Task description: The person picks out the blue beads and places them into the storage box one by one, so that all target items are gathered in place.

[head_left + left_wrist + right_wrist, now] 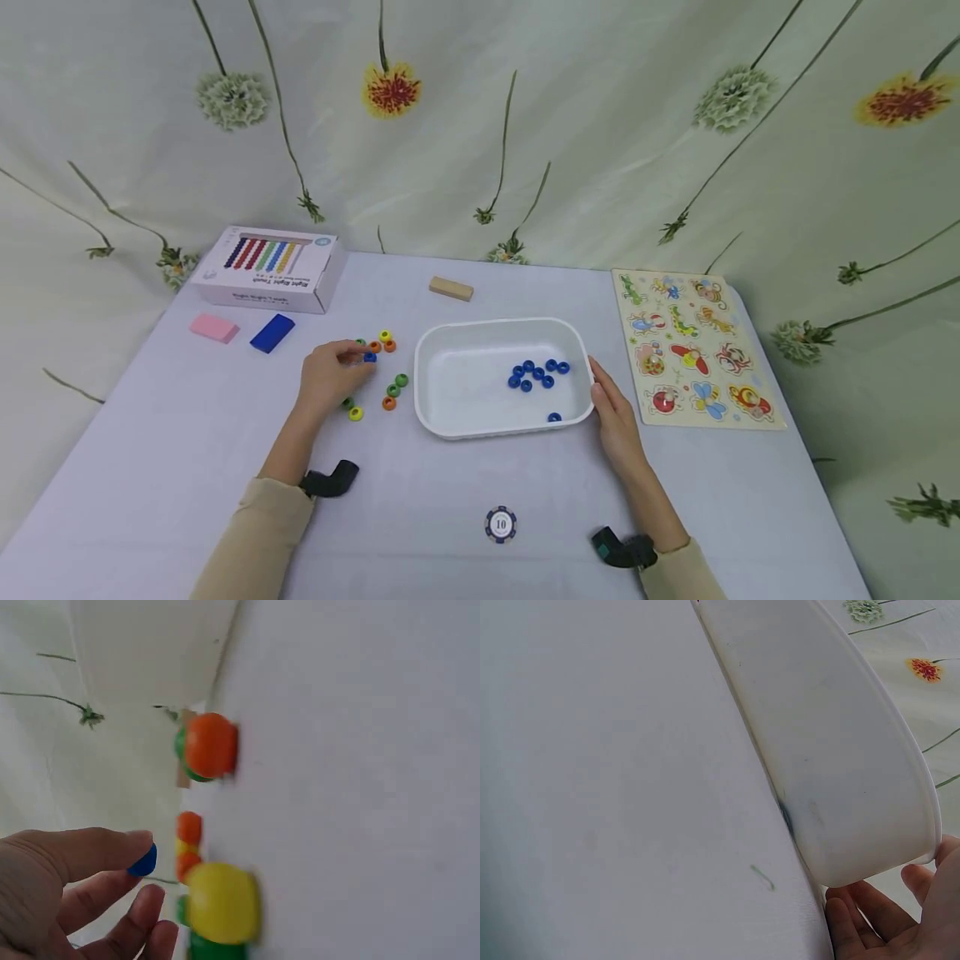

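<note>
My left hand [327, 379] pinches a blue bead [143, 862] between thumb and fingertips. Around that hand lie loose beads: a yellow bead [356, 413], orange bead [389, 403], green bead [402, 380] and several more, some partly behind the fingers. A white tray [468, 432] stands to the right, with several blue beads [538, 373] on the right side of its floor. My right hand [617, 417] holds the tray's right end, its fingers at the rim and wall. From the right wrist view, the fingers [881, 911] are bent against the tray's lower corner.
A white box [262, 271] with coloured bars printed on it stands at the back left, before it a pink block [214, 327] and a blue block [272, 333]. Behind the tray lies a wooden block [451, 288]. A sticker-like insect board [693, 350] is at right, a poker chip [501, 524] in front.
</note>
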